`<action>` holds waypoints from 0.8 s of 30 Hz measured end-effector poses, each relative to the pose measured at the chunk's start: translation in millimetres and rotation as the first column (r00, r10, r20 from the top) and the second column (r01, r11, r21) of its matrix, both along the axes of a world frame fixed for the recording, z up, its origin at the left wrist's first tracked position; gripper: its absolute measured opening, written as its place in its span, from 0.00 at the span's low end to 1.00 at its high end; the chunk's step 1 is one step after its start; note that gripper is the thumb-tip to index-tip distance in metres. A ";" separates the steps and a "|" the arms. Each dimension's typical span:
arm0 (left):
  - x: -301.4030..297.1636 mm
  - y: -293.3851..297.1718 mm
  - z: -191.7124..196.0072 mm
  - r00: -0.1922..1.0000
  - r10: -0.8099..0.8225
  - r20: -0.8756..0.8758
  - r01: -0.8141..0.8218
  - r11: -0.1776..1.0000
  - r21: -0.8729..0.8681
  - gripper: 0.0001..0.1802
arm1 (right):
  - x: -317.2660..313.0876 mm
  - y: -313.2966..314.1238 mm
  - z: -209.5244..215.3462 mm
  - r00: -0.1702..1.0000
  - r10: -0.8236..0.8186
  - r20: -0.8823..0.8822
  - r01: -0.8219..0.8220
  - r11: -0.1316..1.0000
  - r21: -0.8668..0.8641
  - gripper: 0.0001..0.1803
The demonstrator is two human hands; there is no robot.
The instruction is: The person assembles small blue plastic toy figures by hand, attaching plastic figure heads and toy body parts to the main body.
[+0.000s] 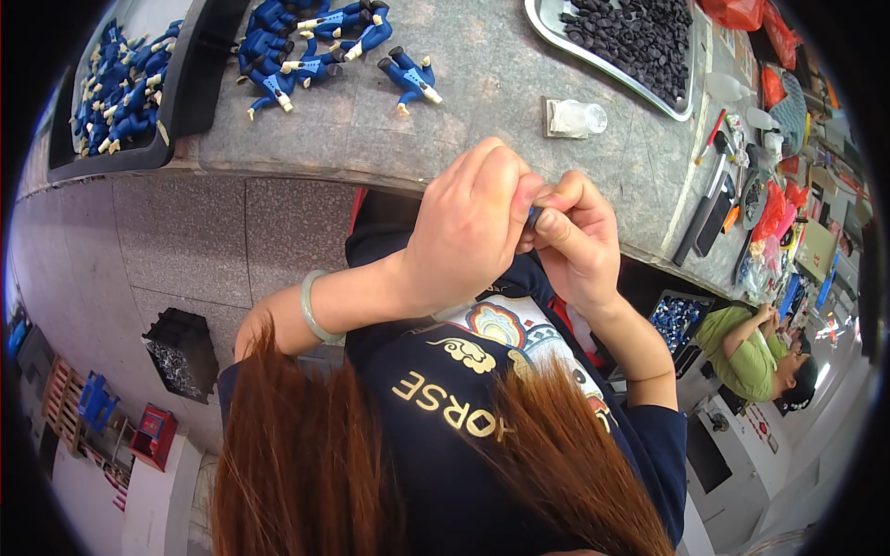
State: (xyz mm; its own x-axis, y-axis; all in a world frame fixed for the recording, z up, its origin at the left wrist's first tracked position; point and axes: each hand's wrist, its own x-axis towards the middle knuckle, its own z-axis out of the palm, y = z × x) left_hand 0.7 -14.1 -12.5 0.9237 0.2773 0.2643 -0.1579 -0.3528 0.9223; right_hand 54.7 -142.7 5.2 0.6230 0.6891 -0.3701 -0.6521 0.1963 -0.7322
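Close to the table's front edge, my left hand is closed in a fist, its thumb and forefinger meeting the other hand. My right hand pinches with thumb and forefinger at the same spot. Between the fingertips shows a small dark and blue piece, mostly hidden, so its kind does not show. Beyond my hands, a blue headless toy figure with cream hands lies apart from a heap of similar figures. A small translucent cup lies on a pale block right of them.
A black bin full of blue figures stands at the far left. Many small black parts fill a metal tray at the back right. Tools and red bags crowd the right side. A person in green sits farther right.
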 end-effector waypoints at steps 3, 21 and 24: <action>-3.2 -0.7 -3.4 1.000 -0.005 -0.008 0.005 0.999 0.032 0.05 | 5.1 -2.8 -2.0 0.998 0.047 0.031 -0.047 0.999 -0.009 0.04; 10.0 25.6 -6.3 0.797 -0.339 0.499 0.177 0.922 0.343 0.25 | 10.3 -19.9 16.0 0.879 0.104 0.466 -0.031 0.986 -0.162 0.08; 10.5 26.3 -5.0 0.782 -0.333 0.526 0.156 0.923 0.352 0.24 | 8.6 -20.5 16.1 0.882 0.091 0.463 -0.015 0.986 -0.164 0.08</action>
